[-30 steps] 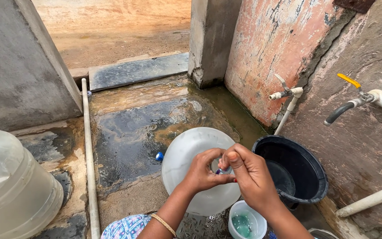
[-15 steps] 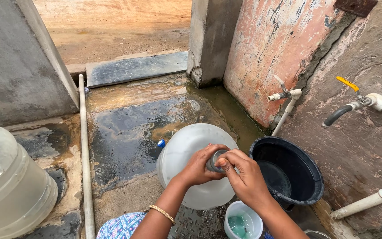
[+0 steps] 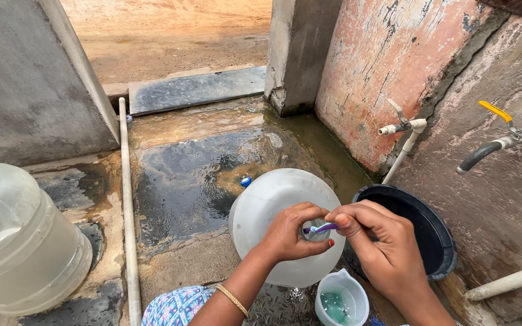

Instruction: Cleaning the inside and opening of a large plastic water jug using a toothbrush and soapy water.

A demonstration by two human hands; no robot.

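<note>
The jug stood upright on the wet concrete floor right in front of the person, neck pointing up at the camera. Left hand was wrapped around the neck, fingers closed on it, holding it steady. Right hand sat just to the right of the opening, thumb and fingers pinched shut on a purple brush. The brush lay nearly level, long axis running left to right, with its head over the mouth and its handle back in the right hand, so the opening was directly left of that grip and touching distance away

The jug was big, round and cloudy translucent plastic, smooth with a wet sheen. A small white cup with greenish liquid stood just below it, and a black rubbery tub sat to the right, near the rough plastered wall. A second clear jug lay well apart at far left, beside a thin white pipe. Two taps stuck out of the wall
</note>
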